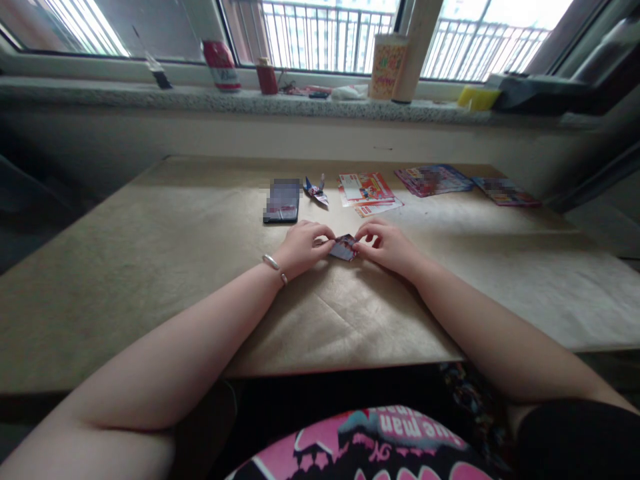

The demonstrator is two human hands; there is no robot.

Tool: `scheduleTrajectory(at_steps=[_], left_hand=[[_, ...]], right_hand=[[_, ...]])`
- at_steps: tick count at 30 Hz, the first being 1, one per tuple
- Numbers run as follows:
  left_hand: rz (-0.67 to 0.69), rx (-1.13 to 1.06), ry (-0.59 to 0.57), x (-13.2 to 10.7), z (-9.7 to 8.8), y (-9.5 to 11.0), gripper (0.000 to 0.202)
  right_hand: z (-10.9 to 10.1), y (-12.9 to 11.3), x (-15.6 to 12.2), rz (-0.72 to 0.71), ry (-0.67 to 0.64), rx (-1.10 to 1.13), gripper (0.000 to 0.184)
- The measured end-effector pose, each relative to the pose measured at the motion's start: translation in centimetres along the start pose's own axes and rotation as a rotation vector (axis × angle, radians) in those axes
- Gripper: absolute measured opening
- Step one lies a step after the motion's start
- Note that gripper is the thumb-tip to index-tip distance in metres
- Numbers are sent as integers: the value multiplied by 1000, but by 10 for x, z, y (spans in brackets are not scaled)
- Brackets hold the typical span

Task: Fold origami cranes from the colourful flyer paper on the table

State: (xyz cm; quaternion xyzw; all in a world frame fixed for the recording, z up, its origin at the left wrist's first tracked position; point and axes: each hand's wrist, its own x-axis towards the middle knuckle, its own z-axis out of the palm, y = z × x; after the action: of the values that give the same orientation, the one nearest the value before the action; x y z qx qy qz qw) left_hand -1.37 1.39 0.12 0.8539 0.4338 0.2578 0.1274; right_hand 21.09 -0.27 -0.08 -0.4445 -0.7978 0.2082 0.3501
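A small folded piece of printed paper (343,249) is held low over the middle of the table (150,280). My left hand (306,245), with a silver bangle (271,262) at the wrist, pinches the paper's left edge between thumb and fingers. At its right edge, my right hand (383,245) pinches the same paper. Just beyond my hands lie a dark phone (283,201) and a folded paper crane (317,193). Fingertips cover parts of the paper's edges, so its full shape is hidden.
Loose red and white printed sheets (367,189) lie behind my right hand. Farther right are a fanned stack of printed papers (433,180) and another stack (505,191). The stone windowsill (300,107) holds a red can (221,65), a patterned cup (387,67) and a yellow object (479,99).
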Motion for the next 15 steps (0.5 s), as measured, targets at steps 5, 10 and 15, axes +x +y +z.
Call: scheduleTrajectory(at_steps=[5, 10, 15], left_hand=[[27, 50, -45, 1, 3, -1, 20], [46, 142, -47, 2, 6, 1, 21], [64, 153, -54, 3, 10, 0, 17]], right_hand=[[5, -2, 1, 44, -21, -110, 11], [7, -2, 3, 51, -50, -238, 11], [10, -1, 4, -7, -47, -312, 9]])
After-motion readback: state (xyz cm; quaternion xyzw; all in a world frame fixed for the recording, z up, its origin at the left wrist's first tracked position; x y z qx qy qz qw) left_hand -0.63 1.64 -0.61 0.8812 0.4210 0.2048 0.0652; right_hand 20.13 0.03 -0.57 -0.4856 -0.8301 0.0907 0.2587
